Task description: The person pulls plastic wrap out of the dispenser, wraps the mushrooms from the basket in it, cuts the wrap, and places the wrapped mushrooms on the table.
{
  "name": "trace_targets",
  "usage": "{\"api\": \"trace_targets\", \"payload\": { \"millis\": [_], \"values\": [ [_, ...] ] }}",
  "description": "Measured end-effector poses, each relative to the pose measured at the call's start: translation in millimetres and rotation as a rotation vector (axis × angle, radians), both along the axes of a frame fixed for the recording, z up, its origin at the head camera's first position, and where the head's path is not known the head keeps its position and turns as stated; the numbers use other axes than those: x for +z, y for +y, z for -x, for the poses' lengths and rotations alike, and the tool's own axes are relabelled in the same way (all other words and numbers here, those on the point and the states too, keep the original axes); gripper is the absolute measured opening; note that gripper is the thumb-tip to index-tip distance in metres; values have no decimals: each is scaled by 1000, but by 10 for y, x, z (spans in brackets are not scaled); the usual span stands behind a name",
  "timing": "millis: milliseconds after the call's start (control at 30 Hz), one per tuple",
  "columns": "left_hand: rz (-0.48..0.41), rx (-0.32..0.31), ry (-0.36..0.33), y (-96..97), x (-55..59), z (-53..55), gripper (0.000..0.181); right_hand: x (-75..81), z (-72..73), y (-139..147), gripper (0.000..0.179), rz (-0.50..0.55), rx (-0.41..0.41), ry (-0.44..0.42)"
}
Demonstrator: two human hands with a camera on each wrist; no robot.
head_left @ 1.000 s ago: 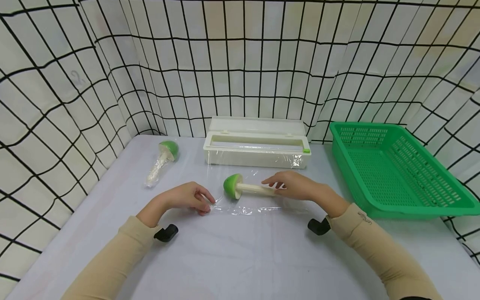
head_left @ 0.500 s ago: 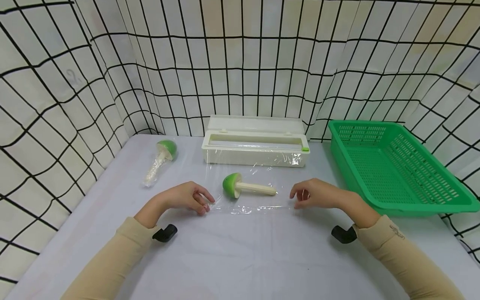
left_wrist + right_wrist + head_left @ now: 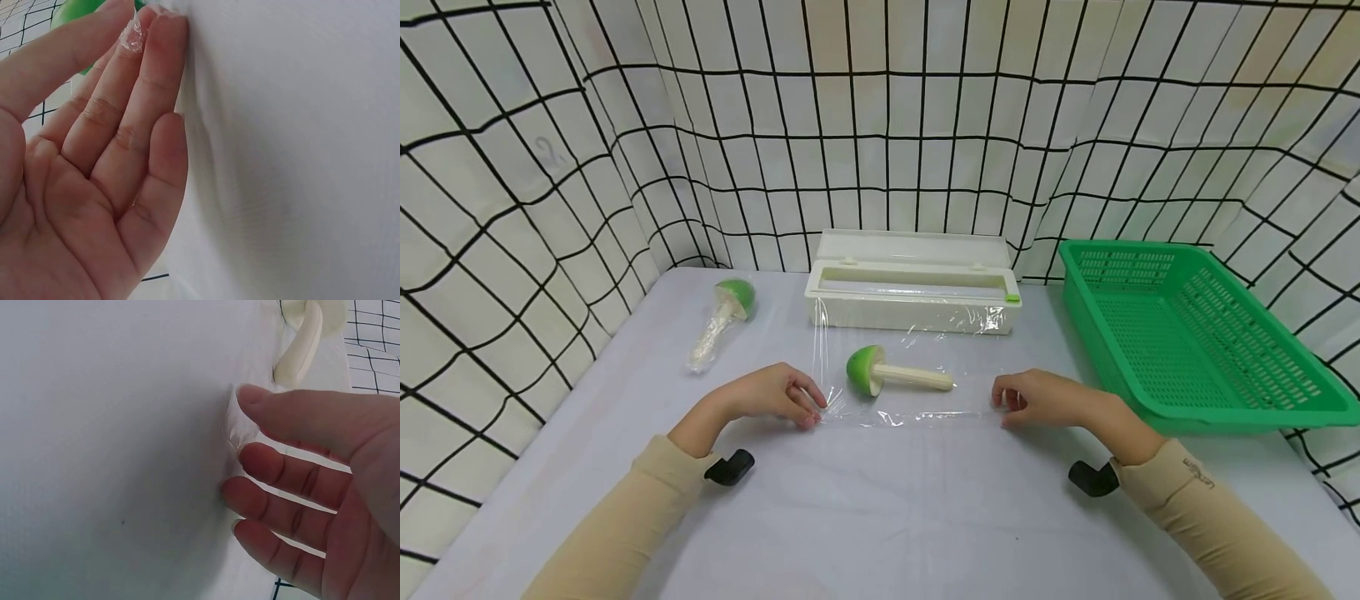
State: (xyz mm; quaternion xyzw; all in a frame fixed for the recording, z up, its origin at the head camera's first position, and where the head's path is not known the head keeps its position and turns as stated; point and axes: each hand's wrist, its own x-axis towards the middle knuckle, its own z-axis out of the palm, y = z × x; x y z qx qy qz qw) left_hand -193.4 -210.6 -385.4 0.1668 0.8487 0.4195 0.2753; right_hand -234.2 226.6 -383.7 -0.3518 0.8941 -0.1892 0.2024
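- The step in hand looks like wrapping: the mushroom (image 3: 901,376) lies on the film (image 3: 895,418), between the two hands, its green cap toward the left hand (image 3: 778,396) and its stem toward the right hand (image 3: 1045,398).
- The film runs out from the front of the box (image 3: 913,317) across the table (image 3: 925,508) and seems uncut.
- The left hand's thumb and fingers are together on a corner of the film; whether the right hand's thumb and fingers pinch the other corner, I cannot tell.
- The next move probably calls for a sure hold on both corners, then folding the near edge over the mushroom without letting it roll.
- The left wrist view shows film crumpled at the fingertips, which the head view hardly gives.
- The right wrist view shows the thumb spread from the visible fingertips, a crease of film between, and the stem end nearby.
- Only the head view shows the box and the wrapped mushroom (image 3: 724,317) at the left.
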Motion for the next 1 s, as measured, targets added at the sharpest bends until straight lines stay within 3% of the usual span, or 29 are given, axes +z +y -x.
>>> {"api": "trace_targets", "payload": {
  "millis": [333,767,1000],
  "values": [
    [-29,-2,3,-19,30,-16,24,-47,21,-4,10,-1,13,39],
    [-10,-67,72,-40,120,-56,11,17,-15,103,17,103,55,111],
    [36,-87,130,-49,183,-70,5,104,-24,150,15,216,99,206]
  ]
}}
